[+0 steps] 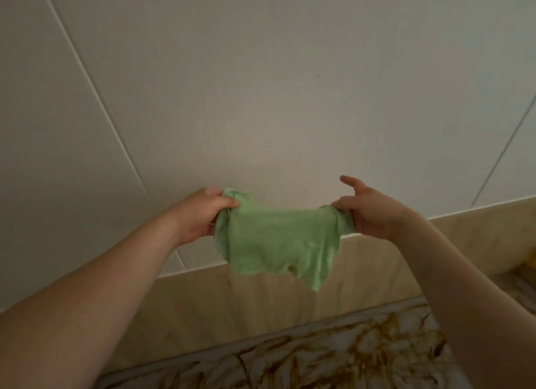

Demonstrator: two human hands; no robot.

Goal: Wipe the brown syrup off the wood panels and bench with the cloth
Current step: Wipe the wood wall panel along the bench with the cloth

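Two bare arms reach out in front of the person. The left hand (203, 214) and the right hand (374, 214) hold a green cloth (278, 243) between them. The cloth is up in the air. Its top edge is pulled wide from hand to hand, and the rest hangs down in soft folds. It touches nothing but the two hands.

The left grip is clamped on the top left corner of the cloth. The fingers curl round a bunch of it. The right grip is clamped on the top right corner. The thumb and the lower fingers pinch the cloth there. The first finger (349, 181) sticks out straight and touches nothing.

Behind the cloth is a white wall (261, 84). Thin lines (95, 98) slant down it and split it into big flat parts.

Under the wall runs a light wood panel (197, 307). The low tip of the cloth hangs in front of this panel. Faint darker streaks show on the panel below the cloth, but they are too dim to tell what they are.

Under the panel is the table (319, 356). Its top is white. Brown syrup (374, 339) is smeared over it in long streaks and swirls. The cloth is well above the syrup, not on it.

At the far right edge there is a small yellow thing (531, 262). It is too blurred to tell what it is.
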